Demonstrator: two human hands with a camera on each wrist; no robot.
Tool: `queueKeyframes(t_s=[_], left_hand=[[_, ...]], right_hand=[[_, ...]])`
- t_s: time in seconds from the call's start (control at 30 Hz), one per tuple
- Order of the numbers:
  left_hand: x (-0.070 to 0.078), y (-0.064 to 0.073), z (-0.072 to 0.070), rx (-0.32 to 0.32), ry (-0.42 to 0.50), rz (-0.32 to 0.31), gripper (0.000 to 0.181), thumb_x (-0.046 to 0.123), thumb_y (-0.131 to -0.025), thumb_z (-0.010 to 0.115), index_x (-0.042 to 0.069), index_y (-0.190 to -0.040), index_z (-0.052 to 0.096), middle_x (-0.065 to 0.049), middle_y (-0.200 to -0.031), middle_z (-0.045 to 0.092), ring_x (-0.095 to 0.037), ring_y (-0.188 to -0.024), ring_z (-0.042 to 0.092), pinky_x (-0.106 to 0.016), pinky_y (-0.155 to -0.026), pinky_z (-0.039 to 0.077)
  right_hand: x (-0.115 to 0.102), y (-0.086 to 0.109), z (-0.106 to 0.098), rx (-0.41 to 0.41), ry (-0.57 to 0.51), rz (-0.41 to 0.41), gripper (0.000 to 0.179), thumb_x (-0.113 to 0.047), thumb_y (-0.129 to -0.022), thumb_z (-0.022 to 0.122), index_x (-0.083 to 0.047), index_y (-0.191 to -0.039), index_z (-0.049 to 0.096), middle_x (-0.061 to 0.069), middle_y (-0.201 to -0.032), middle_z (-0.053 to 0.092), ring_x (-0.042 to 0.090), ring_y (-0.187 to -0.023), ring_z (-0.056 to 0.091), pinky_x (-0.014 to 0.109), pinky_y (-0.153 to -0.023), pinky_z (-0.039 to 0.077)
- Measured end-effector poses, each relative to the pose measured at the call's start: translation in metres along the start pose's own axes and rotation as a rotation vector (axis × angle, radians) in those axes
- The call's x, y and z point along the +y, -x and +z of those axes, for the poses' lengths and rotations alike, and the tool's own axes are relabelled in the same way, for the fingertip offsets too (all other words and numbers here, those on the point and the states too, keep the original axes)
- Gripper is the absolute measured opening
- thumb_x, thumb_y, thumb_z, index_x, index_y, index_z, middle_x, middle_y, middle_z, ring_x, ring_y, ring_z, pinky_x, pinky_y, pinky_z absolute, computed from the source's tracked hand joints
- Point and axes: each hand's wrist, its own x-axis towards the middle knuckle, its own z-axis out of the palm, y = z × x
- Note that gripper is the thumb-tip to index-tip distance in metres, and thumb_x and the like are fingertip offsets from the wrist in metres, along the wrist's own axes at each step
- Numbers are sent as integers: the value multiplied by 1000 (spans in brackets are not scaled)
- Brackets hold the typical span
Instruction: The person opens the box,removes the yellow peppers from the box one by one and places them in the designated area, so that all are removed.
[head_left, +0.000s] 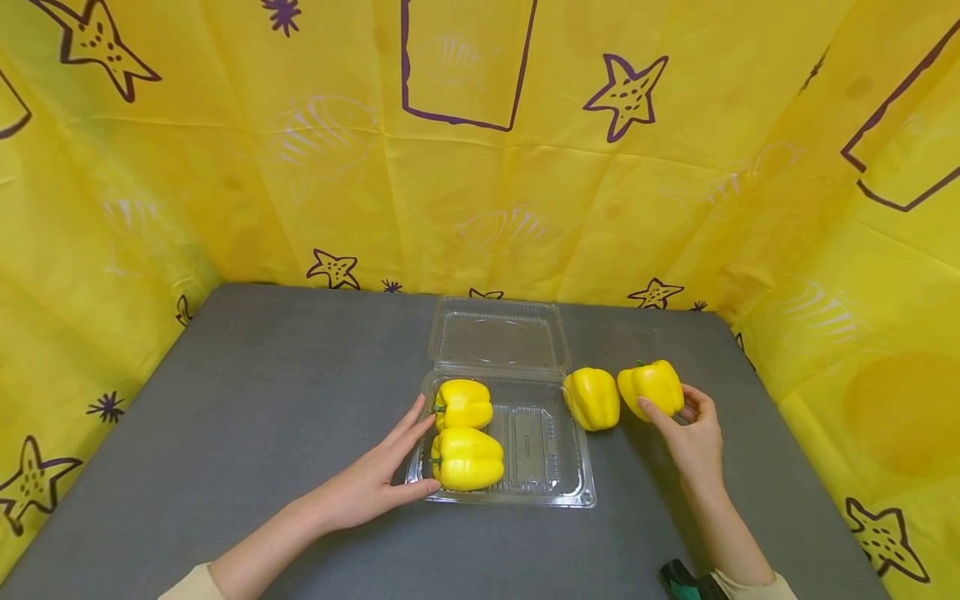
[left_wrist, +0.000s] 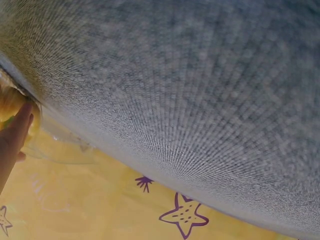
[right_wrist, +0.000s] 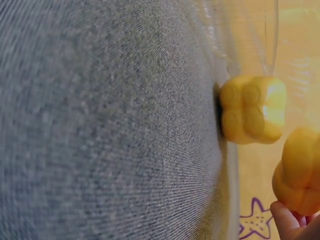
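Observation:
In the head view, a clear plastic clamshell box (head_left: 528, 497) lies on the table with its lid (head_left: 498, 337) folded back. Two yellow bell peppers sit along its left side, one at the back (head_left: 465, 404) and one in front (head_left: 468, 460). My left hand (head_left: 375, 479) rests at the box's left edge, fingers spread and fairly straight. Between thumb and fingers, my right hand (head_left: 693, 429) holds a third yellow bell pepper (head_left: 651, 390), also in the right wrist view. Another yellow bell pepper (head_left: 592, 400) stands just right of the box; the right wrist view shows its lobed bottom (right_wrist: 254, 110).
The dark grey table (head_left: 262, 417) reaches back to a yellow cloth (head_left: 465, 183) printed with starfish and fish, which hangs behind and at both sides. A black and green strap or device (head_left: 682, 581) shows by the right wrist.

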Motion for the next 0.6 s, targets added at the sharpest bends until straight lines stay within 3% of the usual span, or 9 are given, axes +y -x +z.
queueKeyframes(t_s=[0.6], left_hand=[[0,0,0,-2,2,-7,91,58,-88,62,17,-157,20,6,-163,-5,-26,-147,14,-57,-109,28]], right_hand=[[12,-14,0,-5,23,39,84,-42,-78,81,-6,-140,37,8,-122,51,15,-103,47,16,-76,40]])
